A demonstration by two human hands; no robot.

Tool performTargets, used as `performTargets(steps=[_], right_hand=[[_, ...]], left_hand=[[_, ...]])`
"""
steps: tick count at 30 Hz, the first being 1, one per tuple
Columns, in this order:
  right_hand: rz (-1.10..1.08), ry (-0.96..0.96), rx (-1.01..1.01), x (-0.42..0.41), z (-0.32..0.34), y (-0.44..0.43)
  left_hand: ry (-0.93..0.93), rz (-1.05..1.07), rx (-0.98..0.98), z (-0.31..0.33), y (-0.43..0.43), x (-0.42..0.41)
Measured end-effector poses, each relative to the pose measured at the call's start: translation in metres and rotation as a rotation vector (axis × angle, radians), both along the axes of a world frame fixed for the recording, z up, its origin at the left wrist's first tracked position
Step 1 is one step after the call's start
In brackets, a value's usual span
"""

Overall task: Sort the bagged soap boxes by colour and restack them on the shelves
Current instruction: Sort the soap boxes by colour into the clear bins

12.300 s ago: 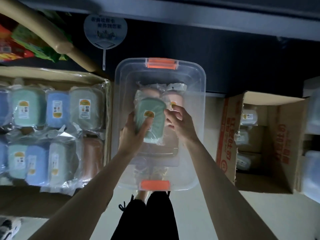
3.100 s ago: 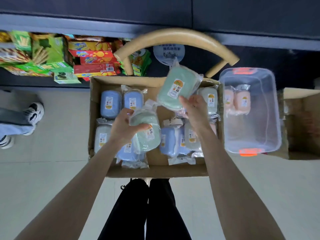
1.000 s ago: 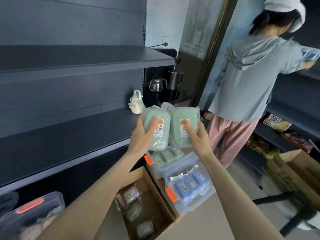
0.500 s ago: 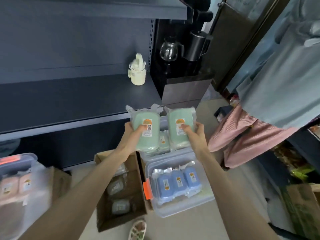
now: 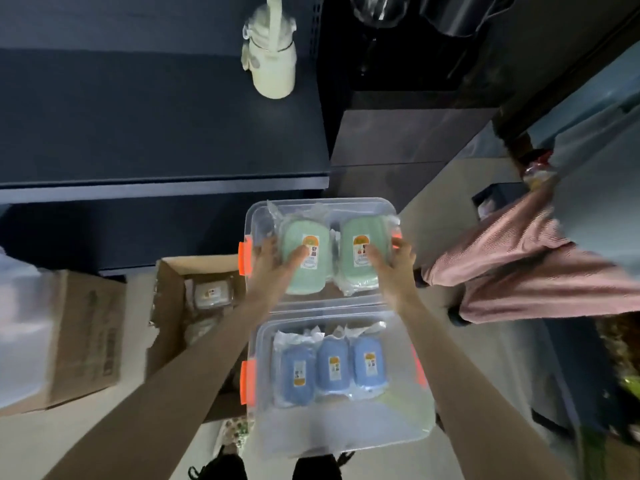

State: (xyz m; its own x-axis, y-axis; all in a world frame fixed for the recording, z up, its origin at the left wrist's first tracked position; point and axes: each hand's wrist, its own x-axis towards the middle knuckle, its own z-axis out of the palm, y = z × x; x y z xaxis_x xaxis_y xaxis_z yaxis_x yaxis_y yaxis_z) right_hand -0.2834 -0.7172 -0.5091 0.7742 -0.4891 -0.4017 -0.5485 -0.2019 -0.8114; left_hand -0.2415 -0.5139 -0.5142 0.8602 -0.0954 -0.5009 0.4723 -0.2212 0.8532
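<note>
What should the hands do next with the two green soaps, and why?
Probably lower both green soaps and let go inside the far bin. The left hand holds one green soap, the right hand the other, both right over that bin, while the near bin holds only blue soaps.

Cream jug [image 5: 270, 60] top cut off; cardboard box [image 5: 79, 337] print blurred, perhaps unreadable.

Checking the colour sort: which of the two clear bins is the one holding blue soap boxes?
The nearer clear bin, closest to the person's feet: three blue bagged boxes lie in it. The farther bin, under both hands, holds green ones.
</note>
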Motion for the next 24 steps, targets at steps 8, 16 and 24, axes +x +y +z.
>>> performTargets(steps=[8, 16, 24], right_hand=[[0.174, 0.131, -0.135, 0.04, -0.115, -0.059], [0.133, 0.11, -0.114, 0.067, -0.232, -0.076], [0.18, 0.076, -0.216, 0.079, -0.26, -0.083]], left_hand=[[0.088, -0.032, 0.386, -0.118, -0.063, 0.025], [0.049, -0.063, 0.462, -0.227, -0.09, 0.059], [-0.054, -0.074, 0.544, -0.256, -0.101, 0.065]])
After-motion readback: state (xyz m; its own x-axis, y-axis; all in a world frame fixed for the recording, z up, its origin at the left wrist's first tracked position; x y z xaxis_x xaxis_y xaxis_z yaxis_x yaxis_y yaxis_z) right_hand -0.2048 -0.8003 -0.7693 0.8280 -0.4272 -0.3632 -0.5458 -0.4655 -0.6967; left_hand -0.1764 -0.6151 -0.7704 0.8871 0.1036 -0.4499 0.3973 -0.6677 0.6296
